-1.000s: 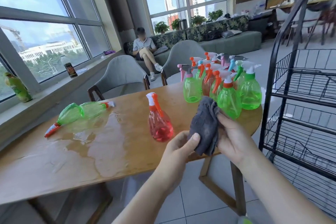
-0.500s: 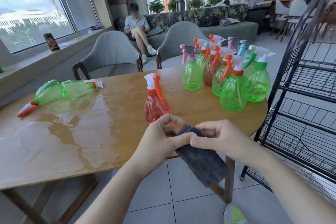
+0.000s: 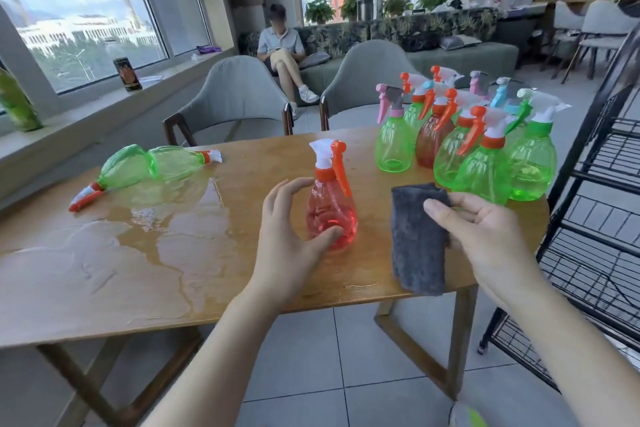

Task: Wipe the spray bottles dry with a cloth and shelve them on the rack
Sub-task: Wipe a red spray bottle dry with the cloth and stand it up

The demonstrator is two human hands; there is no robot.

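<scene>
Two bare forearms, sleeveless up to the frame edge; left hand (image 3: pixel 287 236) and right hand (image 3: pixel 485 236) without gloves, rings or watch. Short, unpainted nails on the fingers (image 3: pixel 437 210).

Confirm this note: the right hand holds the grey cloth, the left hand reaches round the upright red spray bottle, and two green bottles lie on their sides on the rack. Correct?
One detail is off. The two green bottles lie on their sides on the wet table, not on the rack. The head view shows it. The rest holds: the right hand holds the grey cloth and the left hand reaches round the upright red spray bottle.
</scene>
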